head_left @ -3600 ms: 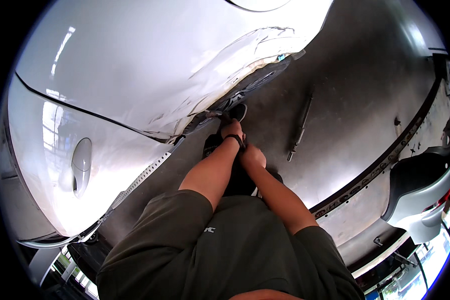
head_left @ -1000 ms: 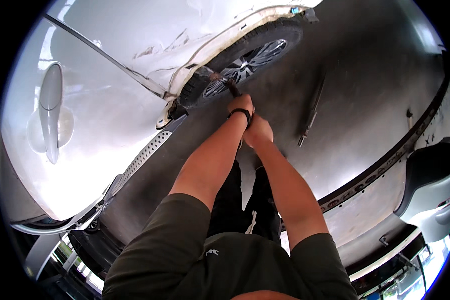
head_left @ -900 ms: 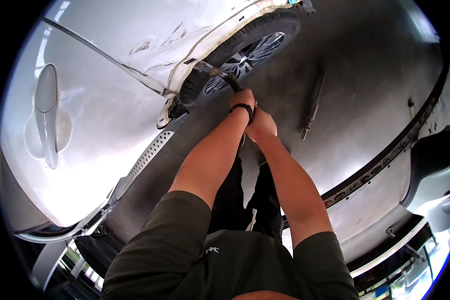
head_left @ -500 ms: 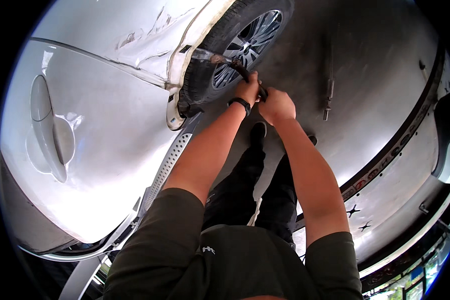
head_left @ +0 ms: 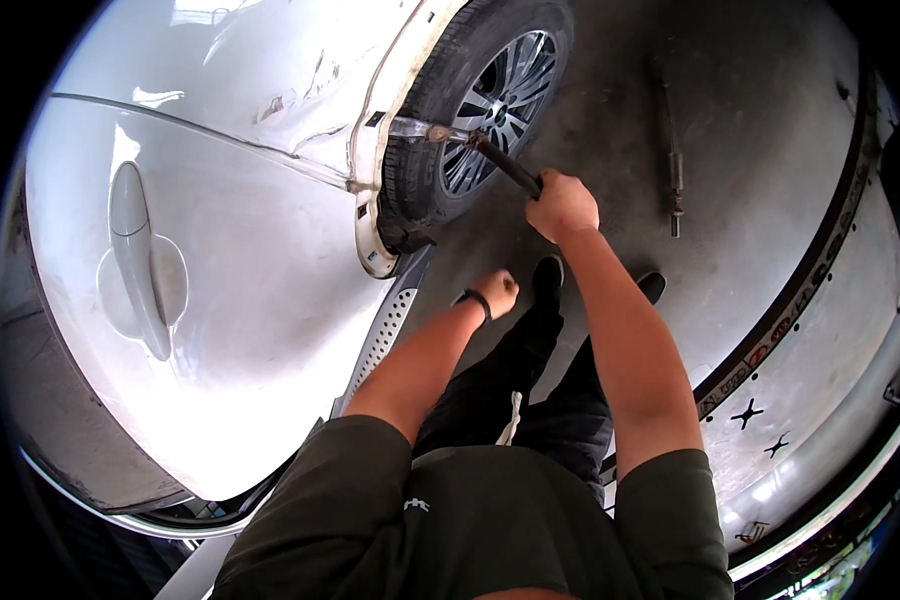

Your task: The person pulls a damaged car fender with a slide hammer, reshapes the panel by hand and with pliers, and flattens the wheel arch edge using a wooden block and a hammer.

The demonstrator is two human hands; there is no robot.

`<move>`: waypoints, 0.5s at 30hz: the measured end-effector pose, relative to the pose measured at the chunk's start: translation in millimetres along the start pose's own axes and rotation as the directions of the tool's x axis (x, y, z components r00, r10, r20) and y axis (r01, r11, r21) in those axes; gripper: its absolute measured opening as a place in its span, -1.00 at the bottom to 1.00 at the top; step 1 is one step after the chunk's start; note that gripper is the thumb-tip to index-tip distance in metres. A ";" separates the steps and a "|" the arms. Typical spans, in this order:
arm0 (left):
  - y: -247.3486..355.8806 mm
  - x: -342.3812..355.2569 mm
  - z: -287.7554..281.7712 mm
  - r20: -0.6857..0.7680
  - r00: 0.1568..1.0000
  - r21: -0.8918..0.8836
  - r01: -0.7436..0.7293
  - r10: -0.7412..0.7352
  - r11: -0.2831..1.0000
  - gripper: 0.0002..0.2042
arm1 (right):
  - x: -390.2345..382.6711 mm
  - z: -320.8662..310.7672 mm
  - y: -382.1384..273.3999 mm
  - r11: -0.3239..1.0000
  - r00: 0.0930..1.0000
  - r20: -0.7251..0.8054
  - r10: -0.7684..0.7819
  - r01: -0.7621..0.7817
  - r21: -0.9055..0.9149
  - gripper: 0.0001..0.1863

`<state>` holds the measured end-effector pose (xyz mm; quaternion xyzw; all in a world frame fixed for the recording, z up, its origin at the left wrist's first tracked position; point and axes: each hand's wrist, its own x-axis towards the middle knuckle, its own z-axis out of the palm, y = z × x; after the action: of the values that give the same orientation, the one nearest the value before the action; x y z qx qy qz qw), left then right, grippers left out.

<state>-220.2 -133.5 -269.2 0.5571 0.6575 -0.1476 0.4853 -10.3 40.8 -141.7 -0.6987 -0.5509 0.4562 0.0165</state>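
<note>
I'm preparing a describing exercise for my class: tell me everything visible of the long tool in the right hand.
The long tool has a dark, rod-like handle and a silvery, metal-looking front with rust-brown patches. The right hand grips its rear; it slants across the wheel to the wheel arch, contact there unclear.

two hands (head_left: 564,208), one held tool (head_left: 510,168), one wheel (head_left: 501,110), two shoes (head_left: 548,278)

Metal rod (head_left: 676,168) on floor (head_left: 760,230) — pale panel (head_left: 820,390) at right.

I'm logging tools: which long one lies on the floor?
The thin metal rod, right of the right hand; that hand grips the dark bar.
</note>
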 end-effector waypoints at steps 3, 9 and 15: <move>-17.5 -31.5 13.0 0.043 0.999 0.016 -0.021 0.020 1.000 -0.77 | -2.3 0.5 -2.6 0.999 1.000 -0.012 -0.017 0.018 0.029 -0.66; -28.3 -46.8 1.7 0.075 0.997 -0.017 -0.033 0.034 0.999 -0.80 | -9.8 -8.9 -12.6 0.998 0.999 -0.019 -0.044 0.045 0.042 -0.67; -22.4 -46.4 -19.5 -0.021 0.999 -0.078 -0.031 0.030 0.996 -0.79 | -8.4 -3.0 -8.8 0.999 0.997 -0.056 -0.050 0.051 0.016 -0.68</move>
<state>-253.4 -154.0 -230.2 0.5490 0.6588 -0.1087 0.5027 -14.8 39.1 -130.1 -0.6968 -0.5636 0.4409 0.0496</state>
